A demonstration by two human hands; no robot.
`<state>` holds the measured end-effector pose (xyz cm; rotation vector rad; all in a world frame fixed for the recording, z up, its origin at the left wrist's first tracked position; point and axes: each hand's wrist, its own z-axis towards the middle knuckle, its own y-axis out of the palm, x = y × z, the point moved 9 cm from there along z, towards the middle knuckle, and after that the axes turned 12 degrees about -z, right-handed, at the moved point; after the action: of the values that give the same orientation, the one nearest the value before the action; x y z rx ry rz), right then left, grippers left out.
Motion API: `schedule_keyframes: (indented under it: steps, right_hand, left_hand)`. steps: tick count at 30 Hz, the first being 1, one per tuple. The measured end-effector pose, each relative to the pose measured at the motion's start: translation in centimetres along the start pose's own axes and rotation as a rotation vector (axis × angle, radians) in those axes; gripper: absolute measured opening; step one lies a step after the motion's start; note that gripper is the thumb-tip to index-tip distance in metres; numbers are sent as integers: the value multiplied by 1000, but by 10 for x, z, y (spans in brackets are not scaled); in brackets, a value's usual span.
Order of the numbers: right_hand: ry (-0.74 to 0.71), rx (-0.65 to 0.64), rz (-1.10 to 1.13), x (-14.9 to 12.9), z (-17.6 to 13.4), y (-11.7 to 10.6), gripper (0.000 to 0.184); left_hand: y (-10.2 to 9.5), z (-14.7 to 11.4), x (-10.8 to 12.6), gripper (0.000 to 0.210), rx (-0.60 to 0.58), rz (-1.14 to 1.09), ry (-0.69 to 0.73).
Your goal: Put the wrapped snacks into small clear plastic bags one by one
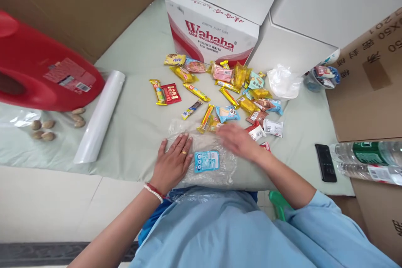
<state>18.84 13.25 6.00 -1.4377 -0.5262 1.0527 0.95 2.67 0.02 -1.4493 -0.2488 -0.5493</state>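
My left hand (pixel 173 160) lies flat with its fingers stretched out, pressing on the left part of a clear plastic bag (pixel 226 166) at the table's front edge. On the bag, to the right of that hand, rests a small blue-and-white packet (pixel 206 161). Over the bag's upper right is my right hand (pixel 238 140), its fingers smeared by motion, so what they hold, if anything, does not show. Just beyond it lie a yellow wrapped snack (pixel 205 118), a light blue snack packet (pixel 227 113) and a red-and-white packet (pixel 255 130).
Many wrapped snacks (pixel 197 92) spread towards a white Wahaha carton (pixel 213 35). To the left are a white roll (pixel 99 117), a red jug (pixel 47 67) and several brown nuts (pixel 43 130). A phone (pixel 325 162) and plastic bottles (pixel 370 153) lie at right, near a cardboard box (pixel 366 79).
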Motion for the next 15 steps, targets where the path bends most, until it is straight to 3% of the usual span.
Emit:
schedule_keyframes:
  steps: [2, 4, 6, 8, 10, 12, 15]
  right_hand:
    - [275, 40, -224, 67, 18, -38, 38]
    - [489, -56, -423, 131, 35, -62, 42]
    - [495, -247, -487, 176, 55, -65, 45]
    - [409, -452, -500, 201, 71, -54, 50]
    - [382, -563, -507, 214, 80, -43, 56]
    - [423, -570, -512, 219, 86, -39, 56]
    - [521, -475, -488, 220, 93, -48, 38]
  left_hand:
    - [1, 0, 0, 60, -14, 7, 16]
    - [0, 1, 0, 60, -14, 13, 20]
    - [0, 1, 1, 59, -12, 17, 16]
    - [0, 1, 1, 59, -12, 20, 11]
    - [0, 1, 1, 59, -9, 23, 4]
    - [-1, 1, 1, 59, 2, 23, -1]
    - [-1, 1, 1, 59, 7, 23, -3]
